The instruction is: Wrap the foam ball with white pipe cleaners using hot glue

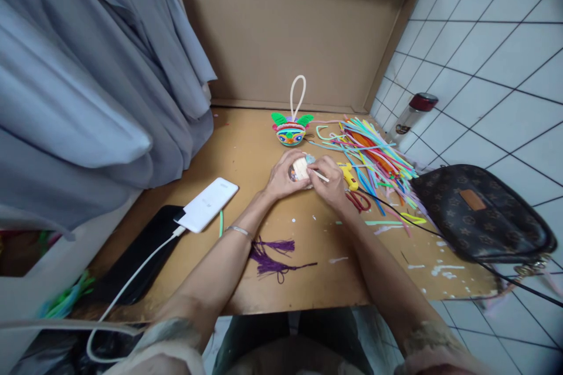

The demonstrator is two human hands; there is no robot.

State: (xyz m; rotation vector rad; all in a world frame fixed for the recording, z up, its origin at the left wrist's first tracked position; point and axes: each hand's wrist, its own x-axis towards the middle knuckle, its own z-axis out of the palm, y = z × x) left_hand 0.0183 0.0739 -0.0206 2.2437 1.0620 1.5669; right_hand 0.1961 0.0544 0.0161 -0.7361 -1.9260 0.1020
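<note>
My left hand point(280, 178) is closed around a small craft piece point(300, 169) with cream-coloured rows on top and some pale blue at its far side. Its underside is hidden by my fingers. My right hand point(331, 183) pinches a short cream stick-like strip point(321, 176) against the right side of that piece; whether this is a pipe cleaner I cannot tell. Just beyond my hands sits a colourful lion-head ornament point(291, 132) with green ears and a white loop. A yellow hot glue gun point(349, 177) and red-handled scissors point(359, 201) lie beside my right hand.
Loose pipe cleaners point(373, 152) are heaped at the right, near a brown handbag point(484, 214) and a lidded bottle point(413, 112). Purple tassels point(275, 258) lie between my forearms. A white power bank point(210, 205) with a cable overlaps a black phone-like slab point(141, 258). Grey cloth point(101, 82) hangs left.
</note>
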